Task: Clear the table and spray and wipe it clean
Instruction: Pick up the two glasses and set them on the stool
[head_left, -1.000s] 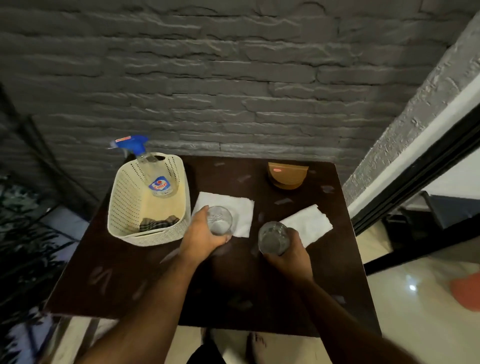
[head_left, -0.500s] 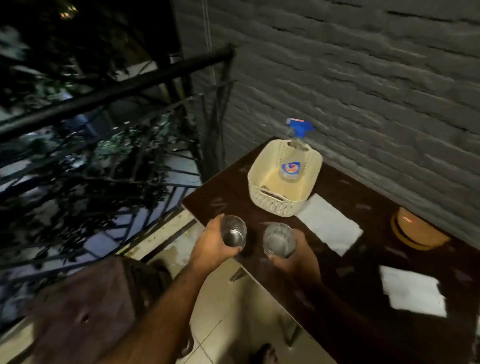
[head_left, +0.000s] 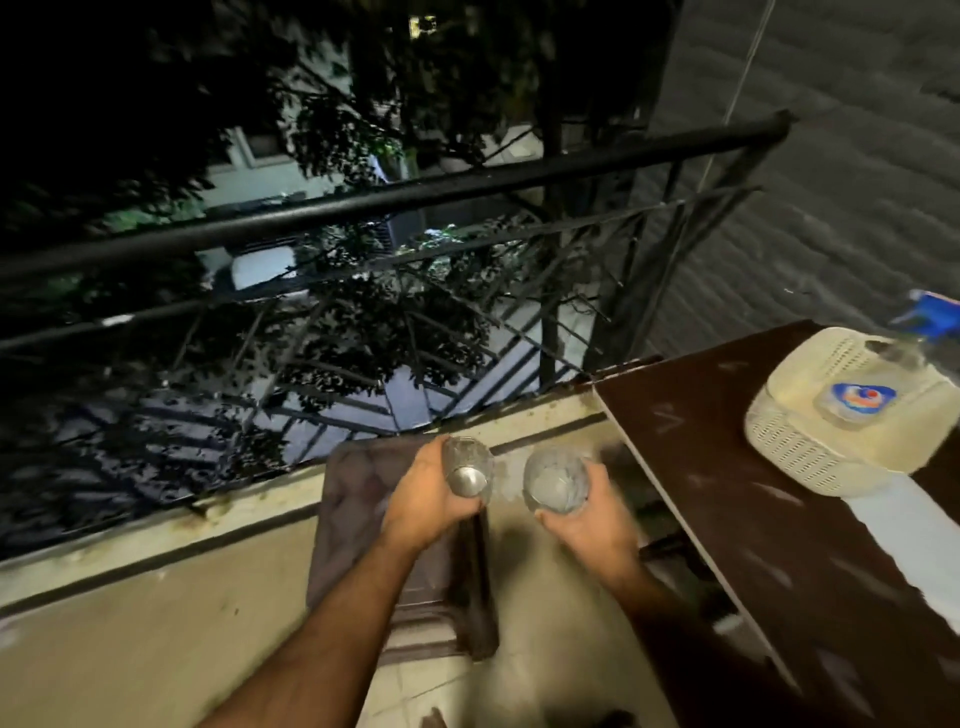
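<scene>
Dark metal railing (head_left: 395, 200) runs across the top w/ trees behind, 9 to 1 o'clock. Grey brick wall (head_left: 831, 156) fills 1 to 2 o'clock. Dark brown table (head_left: 727, 467) sits at 3 to 5 o'clock, its edge running diagonally down to the right. Brown stool (head_left: 358, 499) stands on the tiled floor at centre, just left of the table, partly under the left arm.

On the table at 3 o'clock: cream perforated basket (head_left: 810, 452) w/ a spray bottle (head_left: 857, 400) leaning inside, blue trigger up at the frame edge, blurred. White napkin (head_left: 914, 525) lies on the table just below the basket, 4 o'clock.

Left hand (head_left: 426, 499) is wrapped around 1 glass (head_left: 467, 470), fingers curled on its side, held over the stool's right part, tilted so the base shows. Right hand (head_left: 592, 519) is wrapped around the 2nd glass (head_left: 556, 480), mouth facing the camera, off the table, in the gap between stool and table edge. The 2 glasses are near each other, not touching. Both are off the tabletop, in the air.
</scene>
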